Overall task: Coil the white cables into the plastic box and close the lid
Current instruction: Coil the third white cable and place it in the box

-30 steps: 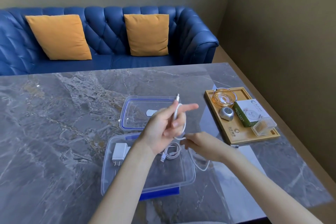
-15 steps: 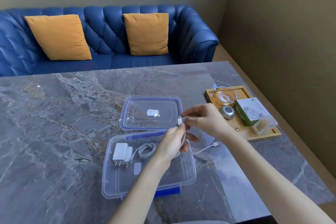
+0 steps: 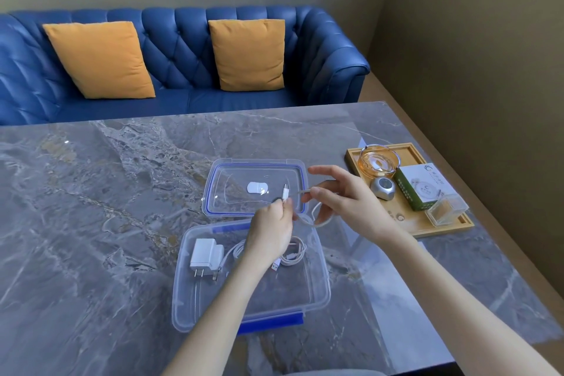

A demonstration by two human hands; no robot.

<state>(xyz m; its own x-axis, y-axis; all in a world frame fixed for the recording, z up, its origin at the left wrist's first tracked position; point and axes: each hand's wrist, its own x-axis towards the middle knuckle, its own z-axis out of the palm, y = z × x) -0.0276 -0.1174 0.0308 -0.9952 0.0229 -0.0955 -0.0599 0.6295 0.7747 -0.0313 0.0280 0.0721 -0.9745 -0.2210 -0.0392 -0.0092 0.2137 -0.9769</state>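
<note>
White cables are seen in two places: one coiled cable (image 3: 294, 250) lies inside the plastic box (image 3: 317, 290), and a second cable (image 3: 308, 217) is held in the air above the box's far edge.

Behind everything, at 12 o'clock, a blue sofa (image 3: 183, 49) with two orange cushions (image 3: 100, 58) is set against the wall. A grey marble worktop (image 3: 91, 192) fills the rest of the view. The plastic box is placed open at the centre, toward 6 o'clock, a blue clip showing on its near rim. Its clear lid (image 3: 253, 171), edged in blue, is laid flat on the worktop just beyond the box, at 12 o'clock from it.

At 3 o'clock a wooden tray (image 3: 409, 227) is set near the worktop's edge, carrying an amber glass dish (image 3: 379, 161), a green and white carton (image 3: 422, 186), a small clear container (image 3: 447, 209) and a silver rounded object (image 3: 383, 188).

A white plug adapter (image 3: 205, 256) is seen in the box at 9 o'clock from the coiled cable.

The left hand (image 3: 270, 232) is curled, the held cable's connector end pinched between thumb and fingers. The right hand (image 3: 341, 198) pinches the same cable farther along with thumb and forefinger, a loop hanging beneath it.
</note>
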